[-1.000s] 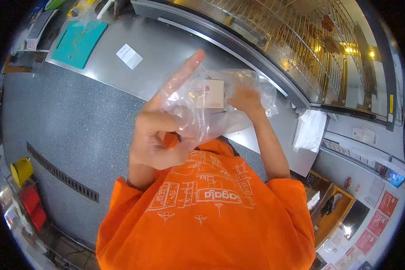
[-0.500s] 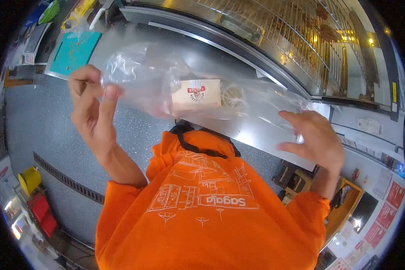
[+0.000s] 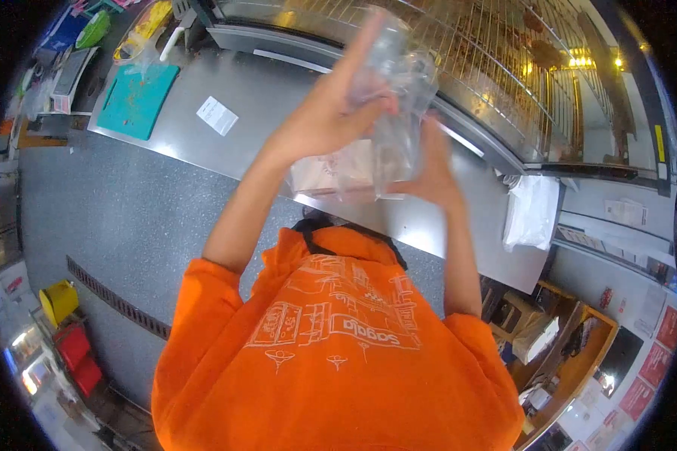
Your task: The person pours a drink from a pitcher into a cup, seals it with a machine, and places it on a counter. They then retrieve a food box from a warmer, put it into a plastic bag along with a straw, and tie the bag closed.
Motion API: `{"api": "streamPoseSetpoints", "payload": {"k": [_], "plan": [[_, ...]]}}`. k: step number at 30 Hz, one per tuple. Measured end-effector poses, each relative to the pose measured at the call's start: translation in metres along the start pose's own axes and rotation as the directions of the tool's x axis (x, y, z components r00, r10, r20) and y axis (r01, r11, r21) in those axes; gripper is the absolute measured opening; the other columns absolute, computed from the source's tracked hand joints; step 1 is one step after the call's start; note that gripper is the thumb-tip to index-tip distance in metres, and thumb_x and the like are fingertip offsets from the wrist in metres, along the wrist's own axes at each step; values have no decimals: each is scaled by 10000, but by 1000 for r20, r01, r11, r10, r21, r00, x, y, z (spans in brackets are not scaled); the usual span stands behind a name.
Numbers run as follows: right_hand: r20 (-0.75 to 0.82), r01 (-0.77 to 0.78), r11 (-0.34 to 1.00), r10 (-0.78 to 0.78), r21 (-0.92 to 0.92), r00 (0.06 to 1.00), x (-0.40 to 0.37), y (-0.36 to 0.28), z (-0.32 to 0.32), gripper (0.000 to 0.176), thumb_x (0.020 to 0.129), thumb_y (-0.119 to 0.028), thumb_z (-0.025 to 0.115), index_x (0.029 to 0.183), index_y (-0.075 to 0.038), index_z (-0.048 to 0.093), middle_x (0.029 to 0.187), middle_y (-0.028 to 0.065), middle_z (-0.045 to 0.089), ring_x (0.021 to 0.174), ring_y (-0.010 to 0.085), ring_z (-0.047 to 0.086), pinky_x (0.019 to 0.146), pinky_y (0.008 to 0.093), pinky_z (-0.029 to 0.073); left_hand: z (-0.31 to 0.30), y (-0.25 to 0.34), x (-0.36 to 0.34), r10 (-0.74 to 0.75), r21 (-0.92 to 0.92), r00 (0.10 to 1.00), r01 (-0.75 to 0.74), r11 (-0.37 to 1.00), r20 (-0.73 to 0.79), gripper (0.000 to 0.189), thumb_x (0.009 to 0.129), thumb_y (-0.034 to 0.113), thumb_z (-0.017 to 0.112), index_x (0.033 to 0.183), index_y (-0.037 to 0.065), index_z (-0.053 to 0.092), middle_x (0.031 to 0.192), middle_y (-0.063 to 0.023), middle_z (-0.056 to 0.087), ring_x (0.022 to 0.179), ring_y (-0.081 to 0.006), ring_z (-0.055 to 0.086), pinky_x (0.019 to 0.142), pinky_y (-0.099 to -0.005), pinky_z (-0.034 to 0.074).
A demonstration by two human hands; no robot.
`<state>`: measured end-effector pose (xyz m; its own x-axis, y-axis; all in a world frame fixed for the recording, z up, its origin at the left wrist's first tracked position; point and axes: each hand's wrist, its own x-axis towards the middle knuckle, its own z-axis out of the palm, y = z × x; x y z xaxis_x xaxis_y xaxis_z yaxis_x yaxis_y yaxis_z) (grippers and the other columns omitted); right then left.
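A clear plastic bag point(image 3: 400, 101) is bunched upright between my hands over the steel counter. A pale takeaway box point(image 3: 335, 171) with a printed label shows below the bunched plastic; its print is blurred. My left hand point(image 3: 335, 113) holds the plastic from the left, with one finger stretched upward and the thumb against the bag. On the other side, my right hand point(image 3: 436, 173) is beside the bag with thumb and fingers spread apart. Motion blurs its fingers. The round item seen earlier beside the box cannot be made out.
The steel counter point(image 3: 267, 90) carries a green cutting board point(image 3: 138, 101), a white paper slip point(image 3: 217, 116) and a stack of white plastic bags point(image 3: 532, 213). Behind it stands a glass-fronted cabinet with wire racks point(image 3: 496, 68). A wooden shelf unit point(image 3: 572, 361) is at lower right.
My hands have moved from wide apart to close together. The bag, stretched out sideways before, is now gathered upward. The paper slip and white bags have come into view.
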<state>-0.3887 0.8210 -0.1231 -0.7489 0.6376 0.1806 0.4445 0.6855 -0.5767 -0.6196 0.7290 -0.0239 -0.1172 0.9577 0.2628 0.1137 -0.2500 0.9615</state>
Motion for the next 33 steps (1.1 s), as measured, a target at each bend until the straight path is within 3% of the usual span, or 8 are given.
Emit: {"api": "streamPoseSetpoints", "payload": {"k": [4,7,10,17,22,26,29,33], "plan": [[17,-147,709,187,690,982,-4,19,141,567,796,-228,668,1301,-45,486,1299,223,508,1267,370,437,1084,394,313,13,-11,2,31,193,961,-86,977,275,810,809,96,657,1485,110,212,1350,-163,489,1026,-235,618,916,-370,478],[282,-265,867,152,423,947,21,16,89,399,845,-122,564,1229,-14,558,1212,197,592,1219,307,504,1062,356,336,-53,-25,-33,247,69,950,-264,962,190,910,726,178,757,1469,84,239,1324,-192,502,1148,-300,555,981,-390,444],[127,-287,796,259,533,957,12,26,85,352,865,-96,498,1187,10,592,1170,209,619,1180,302,534,1029,366,367,-97,-102,-99,63,464,969,58,884,-241,933,659,260,809,1416,59,302,1365,-219,455,1358,-368,331,1117,-483,265],[101,-30,788,-40,615,994,17,-34,98,439,833,-151,618,1227,29,549,1217,208,594,1168,287,539,1001,385,396,8,-220,-114,-276,684,949,304,663,-155,546,762,302,669,1248,84,552,1362,-135,470,1259,-355,404,1096,-554,176],[204,-411,732,359,543,911,28,-31,126,574,814,-169,651,1313,34,453,1264,265,529,1191,338,506,1042,392,358,25,-183,-109,-261,23,952,268,963,-157,497,761,242,657,1224,88,564,1298,-151,513,1249,-350,413,1093,-565,185],[247,-350,867,274,354,929,5,-85,128,446,907,-198,553,1327,-67,475,1316,223,511,1200,390,495,1026,411,382,72,-193,-120,-152,268,970,199,942,-187,501,745,238,671,1214,88,572,1288,-145,521,1250,-352,411,1100,-563,178],[113,179,972,-163,-152,980,-12,-100,127,414,908,-171,545,1294,-29,487,1326,253,480,1231,412,455,1041,441,362,85,-194,-123,-117,343,963,197,918,-241,505,734,235,682,1206,88,578,1280,-140,526,1251,-353,410,1105,-561,173],[-300,158,954,-77,256,951,-37,-148,80,325,837,-82,593,1141,28,554,1231,225,531,1164,351,510,993,433,407,90,-204,-111,-92,364,957,192,911,-274,510,718,231,696,1195,89,585,1270,-134,534,1252,-354,409,1111,-559,165]]}}
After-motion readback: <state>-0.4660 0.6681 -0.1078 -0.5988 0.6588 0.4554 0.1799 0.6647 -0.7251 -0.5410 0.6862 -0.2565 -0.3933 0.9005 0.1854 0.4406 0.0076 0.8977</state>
